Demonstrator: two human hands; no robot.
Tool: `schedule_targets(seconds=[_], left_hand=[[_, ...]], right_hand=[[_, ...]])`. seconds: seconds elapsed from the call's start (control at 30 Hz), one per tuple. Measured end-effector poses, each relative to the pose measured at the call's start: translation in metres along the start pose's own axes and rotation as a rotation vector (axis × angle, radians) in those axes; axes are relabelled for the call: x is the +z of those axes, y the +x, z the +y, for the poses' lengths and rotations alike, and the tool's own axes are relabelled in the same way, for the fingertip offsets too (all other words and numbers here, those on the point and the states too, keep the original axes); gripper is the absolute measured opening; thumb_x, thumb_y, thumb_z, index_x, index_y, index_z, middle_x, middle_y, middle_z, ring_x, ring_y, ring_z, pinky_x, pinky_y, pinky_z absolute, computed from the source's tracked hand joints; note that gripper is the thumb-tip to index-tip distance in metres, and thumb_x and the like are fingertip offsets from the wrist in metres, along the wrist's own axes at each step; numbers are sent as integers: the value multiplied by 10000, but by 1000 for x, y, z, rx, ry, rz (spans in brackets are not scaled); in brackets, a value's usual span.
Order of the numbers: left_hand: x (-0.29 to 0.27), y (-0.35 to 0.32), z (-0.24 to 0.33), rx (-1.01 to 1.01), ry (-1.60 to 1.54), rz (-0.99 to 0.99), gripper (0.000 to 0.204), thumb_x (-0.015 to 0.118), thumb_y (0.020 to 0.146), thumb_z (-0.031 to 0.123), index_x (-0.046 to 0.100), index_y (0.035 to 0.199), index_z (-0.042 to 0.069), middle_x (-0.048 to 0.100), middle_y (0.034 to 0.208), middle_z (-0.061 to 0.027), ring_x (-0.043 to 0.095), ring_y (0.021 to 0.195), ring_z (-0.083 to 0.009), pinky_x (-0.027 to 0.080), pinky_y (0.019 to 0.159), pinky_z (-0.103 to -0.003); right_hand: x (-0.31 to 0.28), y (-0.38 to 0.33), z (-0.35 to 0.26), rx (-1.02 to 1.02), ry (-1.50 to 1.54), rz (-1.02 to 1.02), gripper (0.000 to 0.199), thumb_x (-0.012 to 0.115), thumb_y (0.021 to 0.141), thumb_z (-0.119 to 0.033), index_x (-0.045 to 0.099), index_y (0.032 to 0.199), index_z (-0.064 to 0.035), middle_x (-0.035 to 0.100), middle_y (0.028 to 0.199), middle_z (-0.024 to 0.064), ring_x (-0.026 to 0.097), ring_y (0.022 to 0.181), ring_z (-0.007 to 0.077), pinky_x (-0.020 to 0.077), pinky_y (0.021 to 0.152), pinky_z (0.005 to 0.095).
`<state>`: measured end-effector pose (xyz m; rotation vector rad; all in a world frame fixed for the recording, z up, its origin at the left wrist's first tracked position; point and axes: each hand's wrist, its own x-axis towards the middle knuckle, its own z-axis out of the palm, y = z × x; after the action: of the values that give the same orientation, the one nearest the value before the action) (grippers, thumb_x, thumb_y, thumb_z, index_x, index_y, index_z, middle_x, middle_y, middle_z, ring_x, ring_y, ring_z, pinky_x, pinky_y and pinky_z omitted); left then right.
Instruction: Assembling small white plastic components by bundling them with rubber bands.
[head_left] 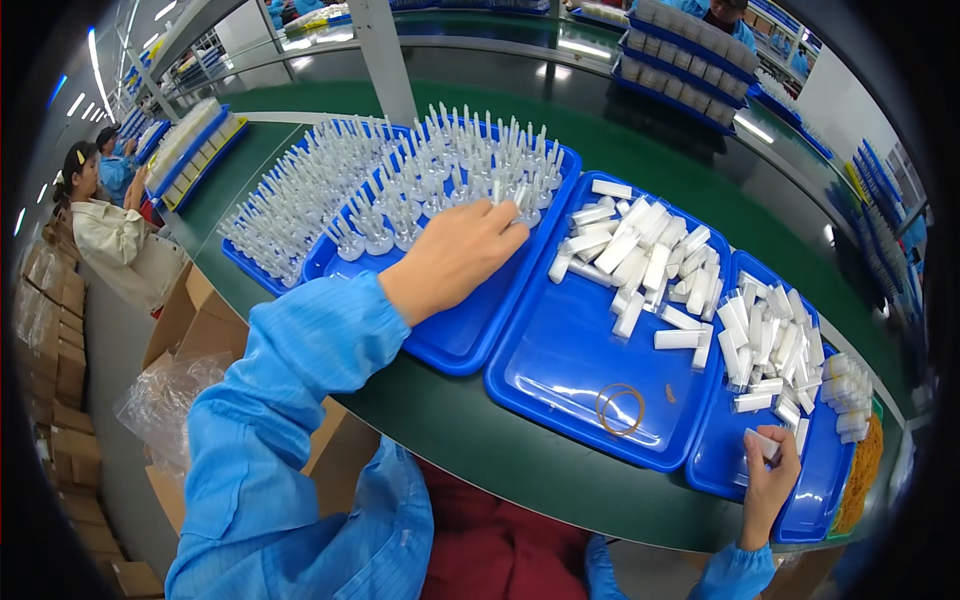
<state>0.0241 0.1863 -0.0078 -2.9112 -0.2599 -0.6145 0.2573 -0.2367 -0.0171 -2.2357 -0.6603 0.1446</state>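
My left hand (462, 252) reaches over a blue tray (440, 335) of clear plastic pieces (440, 170) with round bases and thin upright stems. Its fingers are closed together among the nearest stems; what they grip, if anything, is hidden. Between thumb and fingers my right hand (772, 485) pinches a small white rectangular block (766, 446). That hand is above the front of another blue tray (715, 445), where white blocks in clear wrapping (770, 340) are heaped. A middle blue tray (560, 385) contains a pile of loose white blocks (640, 250).
Two brown rubber bands (620, 410) lie in the middle tray. Many more fill a green-edged tray (862, 470) at far right. Stacked trays (685, 65) stand beyond the green bench (420, 425). Cardboard boxes (190, 330) and a person (115, 225) are at left.
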Motion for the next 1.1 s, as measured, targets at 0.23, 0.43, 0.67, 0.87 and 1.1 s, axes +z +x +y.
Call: schedule_targets(seconds=[0.23,0.43,0.67,0.87,1.1], left_hand=[[-59,-38,75,-305,-681,167,247,671,835,-104,636,1045,22,669,1115,-144,682,974,-248,540,786,-332],[-41,-65,151,-339,-1437,53,263,663,879,-109,552,1090,3,649,1104,-197,664,1033,-239,528,938,-377],[-42,-62,170,-373,-1588,32,224,701,875,-69,624,1075,-3,662,1100,-170,676,975,-218,543,862,-340],[-39,-65,175,-391,-1445,135,269,751,828,-29,697,1078,55,695,1095,-103,674,930,-196,537,753,-304],[-38,-81,180,-260,-1143,244,366,740,738,-162,657,1024,50,674,1105,-180,684,914,-252,555,800,-326]], right_hand=[[18,-30,-61,-101,375,38,384,627,916,35,543,1291,12,623,1011,85,615,913,151,509,848,275],[101,-19,-115,121,1048,-269,470,526,1032,-183,433,1455,0,628,972,95,598,859,141,513,774,285],[106,-18,-116,166,1132,-437,465,475,1063,-211,411,1478,-10,627,947,90,586,800,121,505,705,269],[103,-35,-113,-91,855,-483,474,527,1036,-111,392,1475,5,653,1034,109,615,896,126,515,822,282],[99,-54,-118,-211,773,-605,449,554,1026,-129,450,1447,-11,635,1059,117,615,971,194,486,900,323]])
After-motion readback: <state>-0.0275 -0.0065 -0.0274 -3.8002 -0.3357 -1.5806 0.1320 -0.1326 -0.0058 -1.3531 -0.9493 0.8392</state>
